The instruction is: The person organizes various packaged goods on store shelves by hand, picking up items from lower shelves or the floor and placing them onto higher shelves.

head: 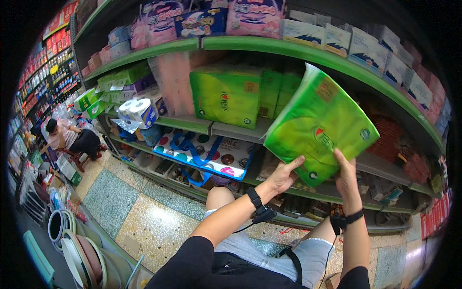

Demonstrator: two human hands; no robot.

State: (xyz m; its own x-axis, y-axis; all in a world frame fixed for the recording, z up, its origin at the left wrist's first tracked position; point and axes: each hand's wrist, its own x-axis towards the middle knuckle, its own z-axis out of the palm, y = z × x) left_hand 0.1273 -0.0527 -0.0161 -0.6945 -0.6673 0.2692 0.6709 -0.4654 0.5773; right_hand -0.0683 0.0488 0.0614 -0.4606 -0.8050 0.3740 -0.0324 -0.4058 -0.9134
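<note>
Both my hands grip the lower end of a green plastic-wrapped tissue pack (325, 123), which is tilted in front of the shelves. My left hand (285, 176) holds its lower left edge, thumb on the printed face. On the lower right edge is my right hand (345, 171), its thumb also pressed on the front. Most of the fingers of both hands are hidden behind the pack. A similar green pack (225, 97) stands upright on the middle shelf to the left, with more green packs (270, 90) beside it.
Toilet rolls (139, 110) sit on the middle shelf at left. A dotted bag with blue handles (231, 155) lies on a lower shelf. Pink packages (256, 18) and white boxes (303, 32) line the upper shelf. Stacked buckets (81, 253) stand behind at left. A person (72, 139) sits in the aisle.
</note>
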